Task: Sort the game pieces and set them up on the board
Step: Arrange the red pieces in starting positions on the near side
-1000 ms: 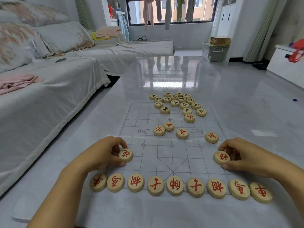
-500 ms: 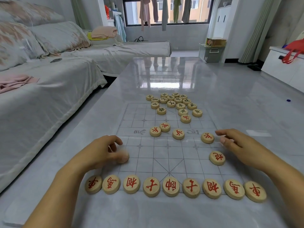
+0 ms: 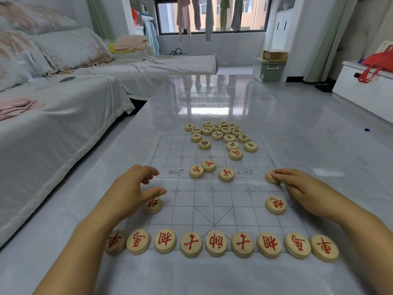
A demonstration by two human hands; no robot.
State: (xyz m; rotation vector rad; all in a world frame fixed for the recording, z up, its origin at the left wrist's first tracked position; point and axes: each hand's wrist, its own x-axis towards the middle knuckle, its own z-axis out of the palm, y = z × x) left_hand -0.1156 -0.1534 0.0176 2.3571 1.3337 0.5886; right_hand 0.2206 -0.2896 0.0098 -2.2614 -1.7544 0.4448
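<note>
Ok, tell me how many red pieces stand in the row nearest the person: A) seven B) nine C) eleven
B: nine red-lettered discs lie side by side along the near edge of the board.

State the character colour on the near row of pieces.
Red on the near row, head view.

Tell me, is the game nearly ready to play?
Not yet. Done: the near row of nine red pieces, plus the left cannon and right cannon. In hand: the right hand touches a red piece at the right edge of the board; the left hand hovers open. Left: four loose red pieces mid-board and the black pile at the far end.
</note>
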